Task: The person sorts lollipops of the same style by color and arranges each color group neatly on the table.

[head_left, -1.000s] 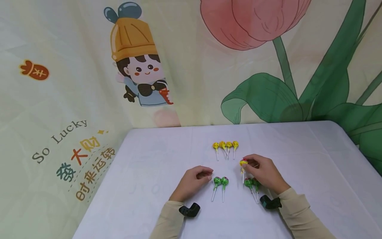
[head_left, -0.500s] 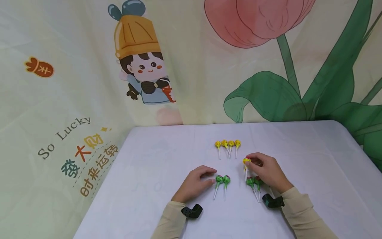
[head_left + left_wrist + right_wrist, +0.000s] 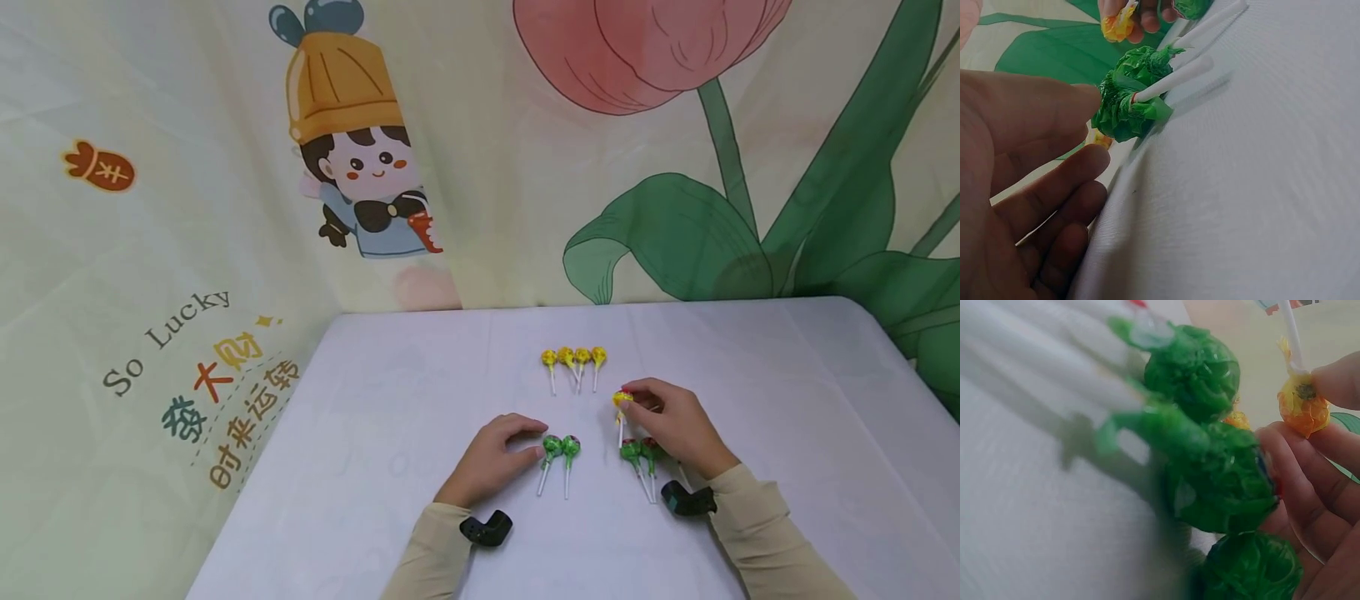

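My right hand pinches a yellow lollipop by its wrapped head, the white stick pointing down in the head view. Beneath that hand lie green lollipops, partly covered by it; the right wrist view shows three green heads close together. My left hand is beside a pair of green lollipops. In the left wrist view its thumb tip meets the edge of the nearer green wrapper; the fingers are loosely bent, and nothing is gripped between them.
Farther back on the white-covered table, several yellow lollipops lie in a row, sticks toward me. A printed cloth backdrop hangs behind the table's far edge. Each wrist wears a black device.
My left hand has moved right to the green pair, its thumb now at the left lollipop. The right hand keeps its pinch on the yellow lollipop and barely moves. The head view shifts slightly.
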`<state>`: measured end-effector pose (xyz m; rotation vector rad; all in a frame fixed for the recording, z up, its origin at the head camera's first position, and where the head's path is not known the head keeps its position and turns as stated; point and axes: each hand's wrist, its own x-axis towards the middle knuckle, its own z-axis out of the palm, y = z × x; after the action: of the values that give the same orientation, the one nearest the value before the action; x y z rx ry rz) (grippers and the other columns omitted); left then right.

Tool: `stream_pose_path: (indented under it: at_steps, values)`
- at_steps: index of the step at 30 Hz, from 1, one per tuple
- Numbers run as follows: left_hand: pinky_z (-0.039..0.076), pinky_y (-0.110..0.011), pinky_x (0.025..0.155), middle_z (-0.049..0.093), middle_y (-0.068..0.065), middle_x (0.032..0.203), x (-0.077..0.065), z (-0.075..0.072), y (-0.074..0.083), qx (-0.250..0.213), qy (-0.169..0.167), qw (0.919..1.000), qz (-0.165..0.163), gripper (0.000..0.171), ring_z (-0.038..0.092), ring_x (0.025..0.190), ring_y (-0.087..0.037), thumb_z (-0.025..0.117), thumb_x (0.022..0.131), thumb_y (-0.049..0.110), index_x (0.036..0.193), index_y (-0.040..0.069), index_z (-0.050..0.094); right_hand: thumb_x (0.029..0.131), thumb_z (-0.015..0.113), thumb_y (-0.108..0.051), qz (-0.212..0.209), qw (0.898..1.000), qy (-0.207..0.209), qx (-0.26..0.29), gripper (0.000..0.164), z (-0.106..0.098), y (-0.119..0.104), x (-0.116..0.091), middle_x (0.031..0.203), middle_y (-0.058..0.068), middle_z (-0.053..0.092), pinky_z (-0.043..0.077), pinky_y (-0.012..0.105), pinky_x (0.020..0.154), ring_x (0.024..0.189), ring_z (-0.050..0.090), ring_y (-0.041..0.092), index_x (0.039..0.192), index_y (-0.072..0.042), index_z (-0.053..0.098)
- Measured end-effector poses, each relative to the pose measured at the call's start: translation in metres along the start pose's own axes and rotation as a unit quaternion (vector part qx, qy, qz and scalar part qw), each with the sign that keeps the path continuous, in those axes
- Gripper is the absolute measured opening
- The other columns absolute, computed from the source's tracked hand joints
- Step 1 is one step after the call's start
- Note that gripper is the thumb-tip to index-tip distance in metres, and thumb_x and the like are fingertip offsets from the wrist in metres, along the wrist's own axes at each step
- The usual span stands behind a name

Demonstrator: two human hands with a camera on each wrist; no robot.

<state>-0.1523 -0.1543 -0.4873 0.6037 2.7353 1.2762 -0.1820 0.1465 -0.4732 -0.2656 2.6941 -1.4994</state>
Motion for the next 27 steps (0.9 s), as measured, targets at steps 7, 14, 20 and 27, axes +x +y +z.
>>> stream_pose_path:
  at_steps: [7,14,20,27]
  values:
    - [0.043,-0.036,0.101,0.064,0.018,0.118,0.0010,0.0017,-0.0007,0.011,0.002,0.9999,0.006,0.029,0.054,0.116,-0.007,0.071,0.094,0.031,0.122,0.026,0.070,0.096,0.068,-0.028,-0.006,1.000,0.011,-0.010,0.034,-0.0021,0.0003,-0.0004,0.104,0.005,0.066,0.055,0.032,0.062,0.088,0.059,0.023,0.125,-0.010,0.066]
    - [0.044,-0.035,0.099,0.065,0.018,0.116,0.0027,0.0045,-0.0019,0.015,0.008,0.9996,0.024,0.029,0.055,0.113,-0.007,0.070,0.094,0.033,0.121,0.025,0.071,0.096,0.067,-0.030,0.000,0.999,0.032,-0.023,0.034,-0.0050,0.0030,0.0004,0.106,0.006,0.067,0.053,0.035,0.076,0.094,0.061,0.022,0.124,-0.009,0.067]
    - [0.045,-0.035,0.098,0.065,0.018,0.116,0.0020,0.0056,-0.0032,0.024,0.010,0.9992,0.030,0.028,0.055,0.111,-0.007,0.070,0.094,0.034,0.121,0.025,0.072,0.097,0.067,-0.029,0.003,1.000,0.022,-0.019,0.034,-0.0063,0.0052,0.0004,0.106,0.005,0.068,0.053,0.035,0.075,0.093,0.061,0.022,0.123,-0.008,0.067]
    - [0.045,-0.035,0.098,0.065,0.018,0.117,-0.0002,0.0054,-0.0035,0.029,0.008,0.9993,0.023,0.028,0.055,0.112,-0.007,0.069,0.095,0.034,0.121,0.025,0.071,0.097,0.067,-0.030,0.014,1.000,0.015,-0.019,0.036,-0.0062,0.0055,0.0012,0.110,0.006,0.068,0.053,0.034,0.075,0.094,0.061,0.022,0.125,-0.008,0.066]
